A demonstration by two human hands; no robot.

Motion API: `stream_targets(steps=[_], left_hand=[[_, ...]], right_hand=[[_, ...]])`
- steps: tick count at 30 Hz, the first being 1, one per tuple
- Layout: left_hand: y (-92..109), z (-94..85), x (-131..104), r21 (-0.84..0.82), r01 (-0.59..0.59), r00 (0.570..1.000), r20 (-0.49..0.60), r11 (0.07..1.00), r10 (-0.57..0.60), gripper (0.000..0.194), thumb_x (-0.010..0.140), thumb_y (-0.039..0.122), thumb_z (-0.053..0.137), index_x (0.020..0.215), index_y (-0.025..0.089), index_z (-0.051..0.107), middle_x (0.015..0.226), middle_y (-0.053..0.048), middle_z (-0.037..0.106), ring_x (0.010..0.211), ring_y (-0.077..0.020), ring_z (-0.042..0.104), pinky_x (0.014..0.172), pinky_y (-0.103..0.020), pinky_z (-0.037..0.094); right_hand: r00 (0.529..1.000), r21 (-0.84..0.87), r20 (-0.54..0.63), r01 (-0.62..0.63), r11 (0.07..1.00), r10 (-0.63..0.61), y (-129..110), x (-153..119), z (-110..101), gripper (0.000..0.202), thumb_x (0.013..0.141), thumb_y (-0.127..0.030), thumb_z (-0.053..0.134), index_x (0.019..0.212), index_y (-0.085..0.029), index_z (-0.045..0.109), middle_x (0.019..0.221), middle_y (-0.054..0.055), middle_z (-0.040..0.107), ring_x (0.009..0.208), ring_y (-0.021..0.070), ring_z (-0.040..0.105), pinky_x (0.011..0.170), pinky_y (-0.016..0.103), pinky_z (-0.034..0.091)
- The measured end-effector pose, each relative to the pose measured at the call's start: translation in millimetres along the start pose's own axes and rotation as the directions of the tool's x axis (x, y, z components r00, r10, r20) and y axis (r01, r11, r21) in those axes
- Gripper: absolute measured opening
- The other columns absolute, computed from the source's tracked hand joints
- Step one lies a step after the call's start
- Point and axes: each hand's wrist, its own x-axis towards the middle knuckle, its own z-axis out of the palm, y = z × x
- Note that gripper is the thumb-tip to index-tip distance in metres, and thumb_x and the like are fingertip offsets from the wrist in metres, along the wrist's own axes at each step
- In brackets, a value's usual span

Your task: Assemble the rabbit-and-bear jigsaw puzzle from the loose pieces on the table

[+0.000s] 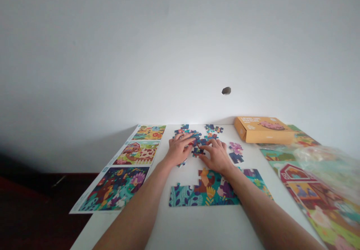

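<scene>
Loose jigsaw pieces lie in a heap near the wall. My left hand rests over the heap's left side, its fingers spread on the pieces. On the heap's right side is my right hand, thumb and forefinger apart, fingertips touching pieces; no piece shows lifted in it. Closer to me lies a joined strip of puzzle with a fox and leaves, partly hidden by my right forearm. Pink and dark blue pieces sit just right of my right hand.
A picture sheet with three puzzle scenes lies along the table's left edge. At the back right stands a yellow puzzle box. Finished farm puzzle and a clear plastic bag cover the right side. The wall bounds the table's back.
</scene>
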Motion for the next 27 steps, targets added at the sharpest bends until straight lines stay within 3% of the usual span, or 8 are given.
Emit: stream_targets(steps=[2,4,10,13,16,19,23,27], left_hand=[[8.0,1.2,-2.6,0.039,-0.064,0.985,0.162,0.997,0.057,0.035,0.089,0.029,0.054,0.121,0.038,0.063,0.137,0.002,0.056,0.132,-0.0288,0.038,0.104,-0.050,0.033],[11.9,2.1,-5.0,0.061,-0.061,0.973,0.224,0.996,0.046,0.035,0.091,0.031,0.051,0.123,0.037,0.062,0.139,0.001,0.055,0.133,-0.0292,0.036,0.104,-0.051,0.032],[10.0,1.6,-7.8,0.124,0.013,0.986,0.161,0.992,-0.033,0.029,0.089,0.034,0.053,0.114,0.029,0.067,0.135,-0.001,0.057,0.129,-0.0287,0.040,0.104,-0.047,0.035],[11.0,0.1,-8.9,0.149,0.035,0.990,0.131,0.988,-0.055,0.028,0.089,0.035,0.054,0.113,0.028,0.067,0.135,-0.003,0.057,0.128,-0.0299,0.040,0.103,-0.048,0.035],[14.0,-1.8,-9.7,0.189,0.027,0.984,0.170,0.982,-0.060,0.036,0.090,0.037,0.053,0.125,0.034,0.061,0.143,-0.002,0.050,0.131,-0.0331,0.035,0.102,-0.053,0.034],[16.7,-2.8,-9.8,0.209,0.010,0.971,0.232,0.978,-0.059,0.038,0.091,0.042,0.049,0.129,0.041,0.056,0.150,0.001,0.041,0.134,-0.0370,0.030,0.100,-0.058,0.033],[17.6,-1.5,-9.3,0.188,0.032,0.974,0.214,0.982,-0.073,0.034,0.091,0.042,0.049,0.123,0.036,0.061,0.149,0.001,0.042,0.134,-0.0363,0.030,0.102,-0.056,0.032],[16.4,-0.2,-8.5,0.134,0.015,0.982,0.184,0.991,-0.040,0.025,0.090,0.033,0.053,0.112,0.030,0.066,0.142,0.000,0.051,0.133,-0.0329,0.032,0.103,-0.052,0.031]], right_hand=[[1.000,-0.021,-0.011,-0.028,0.999,0.027,-0.9,0.6,-1.4,0.036,0.088,-0.053,0.054,0.116,-0.035,0.066,0.117,0.009,0.053,0.110,0.0289,0.043,0.095,0.046,0.028],[0.996,-0.048,-0.032,-0.081,0.996,0.079,-1.0,1.6,-1.9,0.031,0.088,-0.051,0.054,0.111,-0.035,0.069,0.119,0.009,0.052,0.111,0.0298,0.043,0.096,0.047,0.028],[0.960,-0.125,-0.120,-0.266,0.956,0.252,2.1,2.6,-0.6,0.027,0.091,-0.040,0.051,0.099,-0.027,0.073,0.116,0.013,0.055,0.107,0.0311,0.044,0.093,0.049,0.031],[0.983,-0.090,-0.088,-0.170,0.981,0.162,0.8,1.5,0.3,0.034,0.091,-0.044,0.051,0.122,-0.036,0.062,0.130,0.010,0.048,0.114,0.0318,0.041,0.093,0.048,0.033],[0.995,-0.080,-0.038,-0.091,0.993,0.088,-1.4,0.6,2.2,0.037,0.091,-0.052,0.049,0.126,-0.042,0.058,0.140,0.007,0.041,0.123,0.0333,0.035,0.097,0.051,0.029],[0.986,-0.110,-0.054,-0.164,0.980,0.159,0.0,0.6,4.9,0.038,0.091,-0.054,0.048,0.121,-0.036,0.063,0.137,0.011,0.043,0.124,0.0341,0.034,0.099,0.054,0.027],[0.967,-0.131,-0.107,-0.244,0.961,0.231,4.0,0.5,6.8,0.044,0.087,-0.058,0.053,0.121,-0.031,0.064,0.133,0.014,0.046,0.124,0.0358,0.035,0.099,0.056,0.026],[0.981,-0.097,-0.073,-0.185,0.978,0.179,2.4,-0.4,5.6,0.056,0.080,-0.068,0.055,0.120,-0.030,0.064,0.132,0.014,0.045,0.124,0.0356,0.035,0.100,0.055,0.026]])
